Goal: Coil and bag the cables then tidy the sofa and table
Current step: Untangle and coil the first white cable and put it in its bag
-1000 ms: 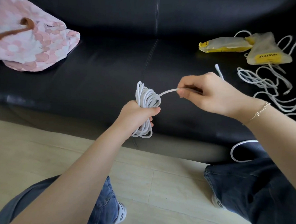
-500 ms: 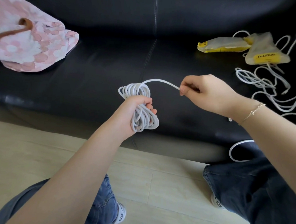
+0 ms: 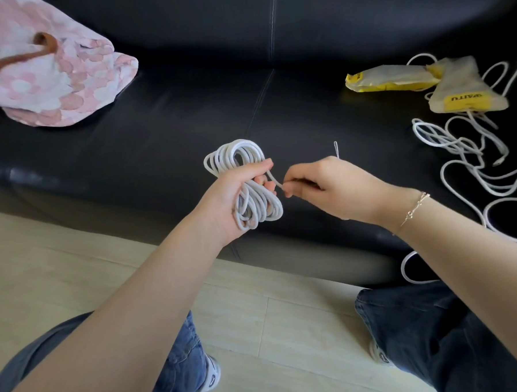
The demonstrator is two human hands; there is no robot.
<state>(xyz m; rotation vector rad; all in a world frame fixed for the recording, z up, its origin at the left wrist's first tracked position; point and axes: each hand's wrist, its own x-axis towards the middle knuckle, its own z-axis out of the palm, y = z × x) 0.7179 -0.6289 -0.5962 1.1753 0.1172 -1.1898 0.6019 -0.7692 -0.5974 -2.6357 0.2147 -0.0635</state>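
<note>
- Inside the left hand's [image 3: 239,194] grip sits the coiled white cable [image 3: 244,184], its loops bulging out above and below the curled fingers; the squeeze at the waist looks meant to stop the turns from springing apart.
- Just beside that grip, the right hand [image 3: 325,186] pinches the cable's free tail between thumb and fingertips, the short span taut back to the bundle, probably to wrap it round the middle and lock the coil.
- The left forearm rises from below with the palm turned toward the camera; the right comes in from the side, wrist bent and bracelet showing, knuckles up.
- Beyond the pinching hand, well apart on the black sofa [image 3: 159,147], lie the loose cables [image 3: 464,152] not yet coiled and two yellow-printed bags [image 3: 425,82] waiting for them.
- Far off on the gripping hand's side rests a pink floral cushion [image 3: 53,74].
</note>
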